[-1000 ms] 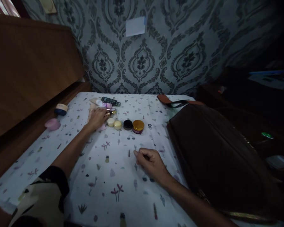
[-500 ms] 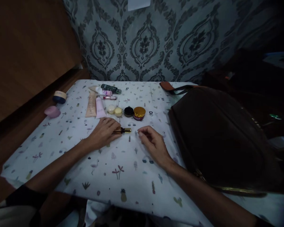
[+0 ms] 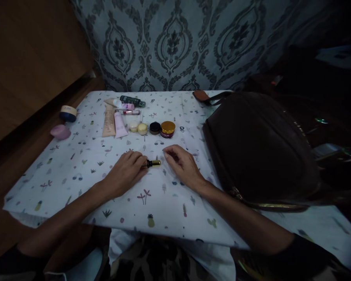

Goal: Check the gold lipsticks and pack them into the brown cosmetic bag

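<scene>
My left hand [image 3: 127, 171] is closed around a small dark bottle with a gold cap [image 3: 155, 163]. The bottle lies sideways low over the tablecloth, cap pointing right, and my fingers hide most of its body. Just right of the cap is my right hand [image 3: 183, 166], apart from it, fingers loosely curled, with a small gap between thumb and index finger and nothing visible in it. Beyond both hands stand a gold-lidded jar [image 3: 167, 129], a black-lidded jar [image 3: 155, 128] and two small cream-coloured pots [image 3: 142, 129]. Left of these lie a lilac tube [image 3: 121, 125] and a beige tube [image 3: 109, 121].
A large dark brown bag [image 3: 260, 152] fills the table's right side. Farther back are a dark green bottle [image 3: 132, 101], a pink-capped tube [image 3: 128, 106] and a thin red tube [image 3: 131, 112]. A pink sponge [image 3: 60, 132] and blue-based jar [image 3: 68, 113] sit by the left edge.
The view has tipped downward. My left hand has drawn the small bottle toward me and slightly right across the cloth. My right hand keeps about the same place and pose.
</scene>
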The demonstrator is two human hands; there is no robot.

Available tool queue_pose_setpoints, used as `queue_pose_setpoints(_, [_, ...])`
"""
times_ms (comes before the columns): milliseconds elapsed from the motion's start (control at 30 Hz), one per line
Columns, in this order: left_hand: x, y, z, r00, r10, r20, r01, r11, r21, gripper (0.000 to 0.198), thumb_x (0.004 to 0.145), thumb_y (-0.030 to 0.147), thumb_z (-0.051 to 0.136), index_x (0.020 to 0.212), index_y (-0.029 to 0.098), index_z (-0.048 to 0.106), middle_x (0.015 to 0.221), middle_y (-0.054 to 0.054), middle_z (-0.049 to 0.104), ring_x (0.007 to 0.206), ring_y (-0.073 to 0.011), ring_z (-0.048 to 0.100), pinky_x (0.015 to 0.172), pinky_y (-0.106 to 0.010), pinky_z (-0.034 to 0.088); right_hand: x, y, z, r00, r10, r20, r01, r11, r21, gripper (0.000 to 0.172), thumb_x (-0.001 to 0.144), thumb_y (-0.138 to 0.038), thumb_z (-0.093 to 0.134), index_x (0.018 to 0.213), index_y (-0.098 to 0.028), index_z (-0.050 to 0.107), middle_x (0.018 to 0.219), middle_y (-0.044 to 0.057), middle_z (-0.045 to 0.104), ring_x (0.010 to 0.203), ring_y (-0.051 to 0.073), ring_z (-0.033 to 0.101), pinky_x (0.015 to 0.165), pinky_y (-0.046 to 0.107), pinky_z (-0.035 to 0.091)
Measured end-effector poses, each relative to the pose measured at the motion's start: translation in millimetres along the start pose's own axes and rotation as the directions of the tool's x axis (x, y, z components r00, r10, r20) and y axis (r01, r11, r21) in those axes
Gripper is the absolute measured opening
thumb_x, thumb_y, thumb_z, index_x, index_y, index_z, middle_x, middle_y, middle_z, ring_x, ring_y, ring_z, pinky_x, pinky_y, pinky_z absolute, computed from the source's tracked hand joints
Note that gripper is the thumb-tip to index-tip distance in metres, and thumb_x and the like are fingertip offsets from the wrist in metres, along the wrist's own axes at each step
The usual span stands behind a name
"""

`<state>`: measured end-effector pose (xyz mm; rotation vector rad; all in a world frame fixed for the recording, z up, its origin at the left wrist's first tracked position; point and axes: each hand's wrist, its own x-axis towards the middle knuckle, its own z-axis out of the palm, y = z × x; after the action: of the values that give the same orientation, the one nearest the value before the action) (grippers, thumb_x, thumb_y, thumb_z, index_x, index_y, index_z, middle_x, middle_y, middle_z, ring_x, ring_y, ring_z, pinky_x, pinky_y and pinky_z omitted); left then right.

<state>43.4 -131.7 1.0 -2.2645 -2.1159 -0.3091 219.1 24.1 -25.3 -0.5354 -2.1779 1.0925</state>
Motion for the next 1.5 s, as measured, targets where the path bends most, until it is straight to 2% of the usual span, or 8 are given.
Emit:
queue_pose_setpoints(233, [24.8,24.3,-4.8,0.996,-0.081,0.047,0.087,0.986,-0.145,0.015,0.103,0.029,0.042,0.112,0.019,0.050,0.102,-0.005,0.063,0.087,-0.0203,0.059,0.073,-0.033,0.048,-1.7,-9.9,-0.7,0.994,0.107,0.009,-0.108,0.993,0.053,0.041,0.102,-0.050,0.036,0.084,-0.021,0.057,0.065,-0.001,0.054,0.065,0.017,0.055,0.066,0.030,0.042])
queue_pose_setpoints(433, [54.5,47.6,13.3,0.995,-0.099,0.032,0.098,0.995,0.027,0.023,0.105,0.039,0.042,0.117,0.020,0.047,0.109,-0.008,0.064,0.099,-0.0235,0.065,0.058,-0.027,0.043,3.1,1.7,-4.2,0.963,0.214,-0.164,-0.194,0.972,0.132,0.058,0.095,-0.072,0.039,0.068,-0.022,0.051,0.058,-0.001,0.045,0.059,0.016,0.046,0.055,0.028,0.035])
queue_pose_setpoints(600, [58.9,38.0,22.0,0.994,-0.088,-0.071,0.065,0.959,-0.277,0.026,0.101,0.045,0.049,0.110,0.021,0.046,0.098,-0.004,0.067,0.086,-0.0204,0.066,0.062,-0.027,0.040,3.9,5.2,-2.5,0.959,0.207,-0.192,-0.159,0.959,0.235,0.053,0.095,-0.067,0.044,0.067,-0.022,0.049,0.055,-0.004,0.037,0.055,0.014,0.039,0.052,0.027,0.031])
queue_pose_setpoints(700, [58.0,38.2,21.7,0.987,-0.133,-0.086,0.058,0.807,-0.587,0.027,0.100,0.049,0.045,0.101,0.022,0.045,0.077,0.003,0.059,0.066,-0.0149,0.057,0.062,-0.026,0.037,1.0,-0.5,-1.6,0.962,0.176,-0.208,-0.127,0.965,0.228,0.050,0.097,-0.061,0.043,0.066,-0.022,0.048,0.055,-0.004,0.037,0.054,0.013,0.037,0.053,0.027,0.031])
queue_pose_setpoints(800, [60.0,42.1,21.3,0.969,-0.248,0.012,0.135,0.483,-0.865,0.040,0.099,0.060,0.038,0.086,0.022,0.042,0.064,0.006,0.045,0.054,-0.0107,0.044,0.055,-0.024,0.034,-2.5,-8.0,-3.9,0.968,0.083,-0.238,-0.050,0.989,0.138,0.046,0.100,-0.053,0.043,0.066,-0.022,0.046,0.057,-0.004,0.038,0.055,0.013,0.037,0.055,0.028,0.031])
queue_pose_setpoints(967, [64.2,40.5,19.6,0.935,-0.193,0.297,0.322,0.111,-0.940,0.060,0.088,0.082,0.037,0.085,0.022,0.041,0.054,0.009,0.036,0.042,-0.0072,0.029,0.040,-0.021,0.022,-4.8,-12.6,-6.7,0.971,0.011,-0.240,0.009,0.996,0.083,0.040,0.102,-0.044,0.042,0.069,-0.022,0.046,0.060,-0.004,0.038,0.056,0.013,0.036,0.056,0.028,0.030])
queue_pose_setpoints(1267, [55.5,37.6,20.0,0.981,-0.178,0.077,0.112,0.197,-0.974,0.047,0.083,0.046,0.073,0.112,0.022,0.045,0.098,0.000,0.059,0.078,-0.0101,0.056,0.067,-0.021,0.047,4.8,-1.3,-9.1,0.952,0.162,-0.260,-0.117,0.977,0.179,0.042,0.098,-0.051,0.044,0.067,-0.023,0.047,0.057,-0.005,0.038,0.055,0.014,0.039,0.056,0.029,0.034])
queue_pose_setpoints(1500, [55.6,34.2,26.0,0.980,-0.161,0.113,0.148,0.219,-0.965,0.032,0.097,0.051,0.053,0.100,0.020,0.048,0.073,0.004,0.057,0.060,-0.0087,0.054,0.055,-0.020,0.041,3.4,-1.4,-9.0,0.954,0.175,-0.244,-0.136,0.976,0.169,0.041,0.098,-0.051,0.043,0.068,-0.023,0.049,0.058,-0.003,0.040,0.058,0.015,0.042,0.059,0.029,0.036])
